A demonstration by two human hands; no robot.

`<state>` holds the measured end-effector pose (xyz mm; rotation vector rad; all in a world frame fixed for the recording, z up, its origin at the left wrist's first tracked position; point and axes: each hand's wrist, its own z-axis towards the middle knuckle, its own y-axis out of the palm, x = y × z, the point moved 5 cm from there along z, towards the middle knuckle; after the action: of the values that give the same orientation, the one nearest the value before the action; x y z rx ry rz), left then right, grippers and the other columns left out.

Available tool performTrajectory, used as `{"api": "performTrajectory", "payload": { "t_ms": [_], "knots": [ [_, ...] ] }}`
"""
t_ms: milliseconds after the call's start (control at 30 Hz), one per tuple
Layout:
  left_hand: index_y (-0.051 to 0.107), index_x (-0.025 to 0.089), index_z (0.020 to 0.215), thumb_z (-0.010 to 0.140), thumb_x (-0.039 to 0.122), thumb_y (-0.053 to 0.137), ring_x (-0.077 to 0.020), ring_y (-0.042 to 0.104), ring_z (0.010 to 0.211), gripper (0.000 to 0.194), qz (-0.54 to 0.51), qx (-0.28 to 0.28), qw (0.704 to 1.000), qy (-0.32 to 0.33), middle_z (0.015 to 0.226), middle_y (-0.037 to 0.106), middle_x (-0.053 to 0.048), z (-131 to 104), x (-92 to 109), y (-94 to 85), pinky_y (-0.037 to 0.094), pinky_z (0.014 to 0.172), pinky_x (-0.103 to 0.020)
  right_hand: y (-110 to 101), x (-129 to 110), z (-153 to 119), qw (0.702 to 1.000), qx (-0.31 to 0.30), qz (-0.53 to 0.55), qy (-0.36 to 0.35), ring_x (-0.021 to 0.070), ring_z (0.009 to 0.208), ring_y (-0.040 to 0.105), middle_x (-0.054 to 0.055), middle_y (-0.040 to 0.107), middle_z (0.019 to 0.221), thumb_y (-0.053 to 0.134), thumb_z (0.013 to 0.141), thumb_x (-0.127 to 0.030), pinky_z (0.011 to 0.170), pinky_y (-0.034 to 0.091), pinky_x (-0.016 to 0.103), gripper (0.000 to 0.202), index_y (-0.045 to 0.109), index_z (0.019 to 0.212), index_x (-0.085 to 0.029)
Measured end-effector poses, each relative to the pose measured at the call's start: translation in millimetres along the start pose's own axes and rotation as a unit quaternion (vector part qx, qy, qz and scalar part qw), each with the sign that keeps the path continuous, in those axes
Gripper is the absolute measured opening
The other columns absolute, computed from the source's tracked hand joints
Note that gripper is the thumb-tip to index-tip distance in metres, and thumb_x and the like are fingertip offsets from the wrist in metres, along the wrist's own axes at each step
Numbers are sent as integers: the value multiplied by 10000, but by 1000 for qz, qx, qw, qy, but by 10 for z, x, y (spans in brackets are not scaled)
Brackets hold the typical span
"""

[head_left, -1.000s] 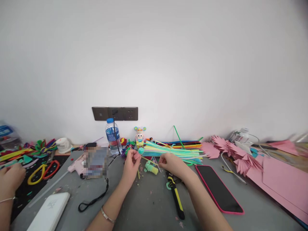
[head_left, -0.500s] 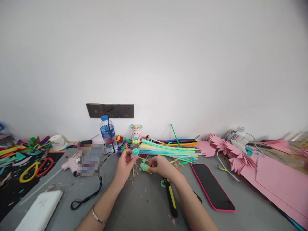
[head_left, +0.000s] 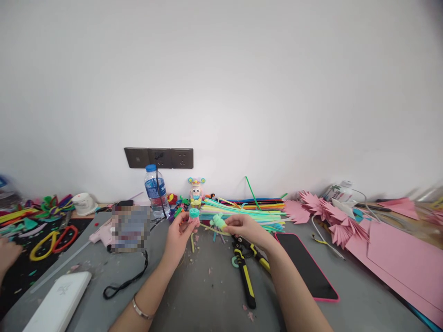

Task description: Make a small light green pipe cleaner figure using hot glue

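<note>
My left hand [head_left: 179, 235] is closed in a pinch on a small teal-and-pink fuzzy piece [head_left: 194, 214], its coiled teal top showing above the fingertips. A mint-green pipe-cleaner piece [head_left: 218, 222] with a yellowish end is pinched in my right hand [head_left: 247, 229], raised a little above the table. The two pieces are apart. Below my right hand lie black-and-yellow pliers [head_left: 246, 272], partly covered by my forearm. Behind both hands is a bundle of pastel pipe cleaners [head_left: 256, 216].
A water bottle [head_left: 156, 191] and a small figurine [head_left: 195, 193] stand near the wall. To the right lie a phone [head_left: 304, 265] and pink paper [head_left: 404, 253]. Scissors [head_left: 53, 244], a glue gun [head_left: 103, 234] and a white power bank [head_left: 57, 302] lie left. Another person's hand [head_left: 7, 256] shows at the left edge.
My right hand has lifted the mint-green piece up and to the right, uncovering more of the pliers. Another person's hand has come in at the left edge. My left hand is almost still.
</note>
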<state>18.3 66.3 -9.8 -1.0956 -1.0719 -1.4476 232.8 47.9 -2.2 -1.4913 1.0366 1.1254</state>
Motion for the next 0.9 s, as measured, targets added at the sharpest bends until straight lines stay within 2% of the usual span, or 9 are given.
{"api": "performTrajectory", "payload": {
  "t_ms": [67,167,333,533,700,900],
  "knots": [
    [594,170,907,710,443,693,-229,675,815,351,-1,-8,1000,-1,850,674,-53,1,-34,6,549,671,-312,-91,14,16,997,32,71,9,120,554,521,-17,643,632,784,614,-365,525,363,236,266,683,767,-172],
    [591,167,929,731,438,678,-218,665,805,347,-1,-34,999,-6,843,668,-51,-2,-95,33,544,680,-313,-140,49,70,980,72,184,-1,127,639,563,-5,669,730,840,547,-330,627,428,255,278,699,746,-194],
    [561,170,914,705,454,697,-220,662,774,378,-11,-73,997,-36,836,675,-62,-28,-153,111,530,652,-310,-17,74,165,952,84,293,-18,124,663,571,-8,666,745,876,497,-310,680,446,263,284,703,696,-204],
    [568,164,895,693,458,704,-218,663,762,382,7,-104,993,-50,835,681,-68,-59,-148,179,522,680,-316,180,22,200,934,85,345,-46,108,606,523,-26,596,649,846,570,-344,552,374,234,258,691,707,-191],
    [573,165,913,720,421,687,-204,659,753,341,17,-120,992,-44,822,670,-52,-69,-172,197,515,677,-299,288,37,225,926,86,363,-58,101,600,472,-29,568,650,861,547,-359,537,344,224,282,674,678,-194],
    [559,177,890,729,395,677,-215,676,799,296,24,-122,991,-45,833,669,-42,-77,-203,189,512,675,-282,380,3,220,926,65,360,-91,108,580,415,-17,564,653,832,605,-355,526,305,238,245,661,663,-189]
  ]
}}
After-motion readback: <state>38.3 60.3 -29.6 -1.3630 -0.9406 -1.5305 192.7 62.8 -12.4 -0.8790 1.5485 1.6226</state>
